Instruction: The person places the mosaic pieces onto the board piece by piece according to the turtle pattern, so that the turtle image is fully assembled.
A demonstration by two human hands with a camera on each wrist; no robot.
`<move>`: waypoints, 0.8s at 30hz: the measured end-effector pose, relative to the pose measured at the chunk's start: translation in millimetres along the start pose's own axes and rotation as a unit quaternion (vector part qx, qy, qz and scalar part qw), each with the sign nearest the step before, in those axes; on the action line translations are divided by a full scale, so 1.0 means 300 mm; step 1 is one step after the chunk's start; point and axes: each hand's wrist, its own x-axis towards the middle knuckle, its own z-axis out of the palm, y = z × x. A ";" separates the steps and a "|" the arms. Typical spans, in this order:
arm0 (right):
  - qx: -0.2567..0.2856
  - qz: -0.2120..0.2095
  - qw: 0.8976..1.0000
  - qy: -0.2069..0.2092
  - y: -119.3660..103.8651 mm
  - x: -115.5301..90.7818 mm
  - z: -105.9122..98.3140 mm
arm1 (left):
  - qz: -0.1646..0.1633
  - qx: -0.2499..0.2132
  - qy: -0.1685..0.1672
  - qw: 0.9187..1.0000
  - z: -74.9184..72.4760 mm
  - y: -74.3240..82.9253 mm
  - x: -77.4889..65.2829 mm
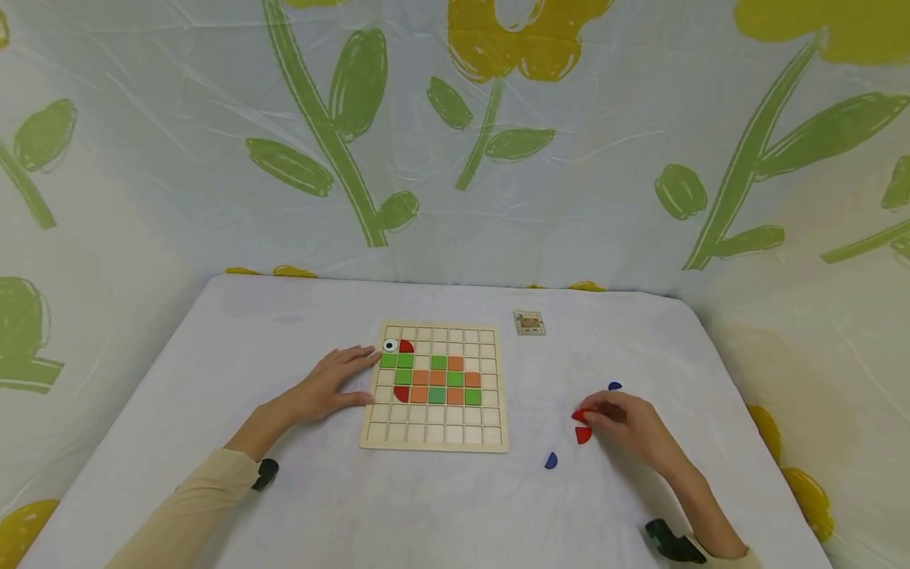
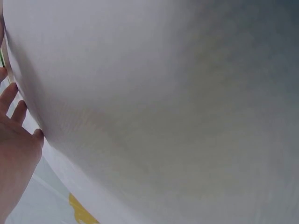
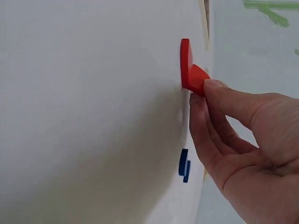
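Note:
A wooden grid board (image 1: pixel 435 441) lies on the table, with square tiles in green (image 1: pixel 404 377), orange (image 1: pixel 421 378) and teal, red quarter-round pieces (image 1: pixel 406 346) and a round eye piece (image 1: pixel 390 345) set in its cells. My left hand (image 1: pixel 329 386) is at the board's left edge, fingers extended and fingertips right at the rim. To the right of the board, my right hand (image 1: pixel 629 427) pinches a red quarter-round piece (image 3: pixel 198 78) between thumb and fingers. Another red quarter-round piece (image 1: pixel 583 435) lies on the cloth just below it.
Two blue half-round pieces lie on the cloth, one blue piece (image 1: pixel 614 386) behind the right hand and another blue piece (image 1: pixel 550 461) nearer the front. A small picture card (image 1: pixel 529 322) sits beyond the board's right corner. Flower-printed sheeting (image 1: pixel 583 197) rises behind the white tablecloth (image 1: pixel 298 304).

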 end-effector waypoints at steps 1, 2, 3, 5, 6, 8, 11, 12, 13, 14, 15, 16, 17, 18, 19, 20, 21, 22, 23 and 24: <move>0.001 -0.005 1.000 0.000 -0.002 0.006 0.000 | 0.001 -0.001 0.001 1.000 0.000 0.001 -0.001; 0.003 -0.010 1.000 0.000 -0.004 0.013 0.001 | 0.002 -0.002 0.002 1.000 0.000 0.001 -0.001; 0.005 -0.014 1.000 0.002 -0.006 0.020 0.002 | 0.000 -0.002 0.001 1.000 -0.001 0.000 -0.001; 0.006 -0.021 1.000 0.007 -0.012 0.035 0.007 | -0.001 0.001 0.000 1.000 0.001 -0.002 -0.002; 0.003 -0.025 1.000 0.010 -0.017 0.042 0.009 | -0.002 0.003 0.000 1.000 0.002 -0.003 -0.002; 0.009 -0.028 0.999 0.014 -0.026 0.058 0.017 | -0.003 0.004 -0.001 1.000 0.002 -0.005 -0.002; 0.017 -0.034 0.999 0.019 -0.042 0.085 0.035 | 0.001 0.005 0.002 1.000 0.004 -0.007 -0.002; 0.021 -0.034 0.999 0.018 -0.047 0.096 0.042 | 0.000 0.004 0.002 1.000 0.003 -0.007 -0.003; 0.026 -0.033 0.999 0.018 -0.052 0.106 0.049 | 0.003 0.003 0.004 1.000 0.003 -0.007 -0.003; 0.028 -0.032 0.999 0.017 -0.057 0.117 0.057 | 0.004 0.002 0.005 1.000 0.003 -0.006 -0.004; 0.031 -0.031 0.999 0.017 -0.063 0.127 0.063 | 0.005 0.001 0.006 1.000 0.002 -0.006 -0.003; 0.034 -0.028 0.999 0.016 -0.068 0.137 0.071 | 0.007 0.002 0.006 1.000 0.002 -0.005 -0.003; 0.039 -0.026 0.999 0.014 -0.074 0.147 0.077 | 0.011 0.002 0.006 1.000 0.001 -0.005 -0.003; 0.042 -0.025 0.999 0.013 -0.078 0.157 0.084 | 0.014 0.002 0.008 1.000 0.001 -0.005 -0.003; 0.045 -0.026 0.999 0.011 -0.083 0.167 0.091 | 0.018 0.003 0.009 1.000 0.001 -0.005 -0.003; 0.050 -0.027 0.998 0.009 -0.088 0.176 0.096 | 0.021 0.004 0.009 1.000 0.001 -0.006 -0.002; 0.057 -0.027 0.998 0.007 -0.094 0.186 0.102 | 0.025 0.006 0.011 1.000 0.001 -0.006 -0.002; 0.061 -0.029 0.998 0.004 -0.099 0.195 0.109 | 0.027 0.008 0.012 1.000 0.000 -0.006 -0.003; 0.065 -0.031 0.997 0.001 -0.105 0.205 0.114 | 0.028 0.008 0.012 1.000 0.000 -0.007 -0.003; 0.067 -0.034 0.997 -0.002 -0.110 0.214 0.120 | 0.027 0.009 0.011 1.000 -0.001 -0.007 -0.003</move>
